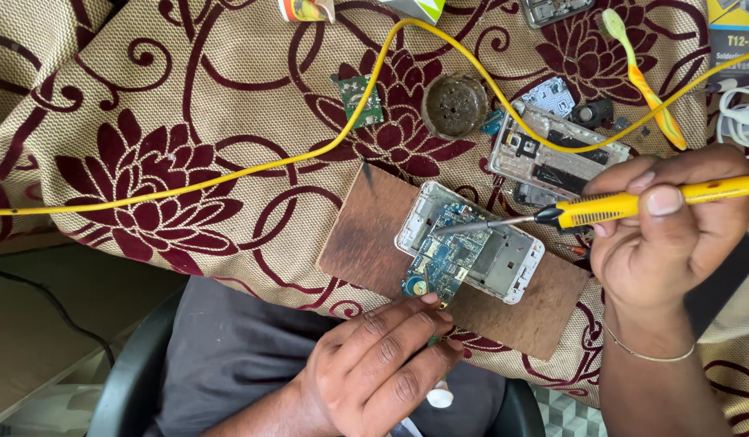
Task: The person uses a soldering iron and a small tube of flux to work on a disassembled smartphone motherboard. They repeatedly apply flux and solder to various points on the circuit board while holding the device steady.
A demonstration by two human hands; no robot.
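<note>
My right hand (662, 235) grips a yellow soldering iron (633, 204) whose metal tip rests on a blue-green circuit board (443, 255). The board lies tilted in an opened white phone frame (504, 263) on a brown wooden board (374, 235). My left hand (382, 360) touches the near edge of the circuit board with its fingertips and pinches a small green-tipped tool, mostly hidden. The iron's yellow cable (229, 174) runs left across the cloth.
A floral beige and maroon cloth (148, 121) covers the table. On it lie a second opened phone chassis (552, 158), a small green circuit board (360, 99), a round brown tin (455, 105), a yellow-green toothbrush (645, 81) and white cables (738, 121).
</note>
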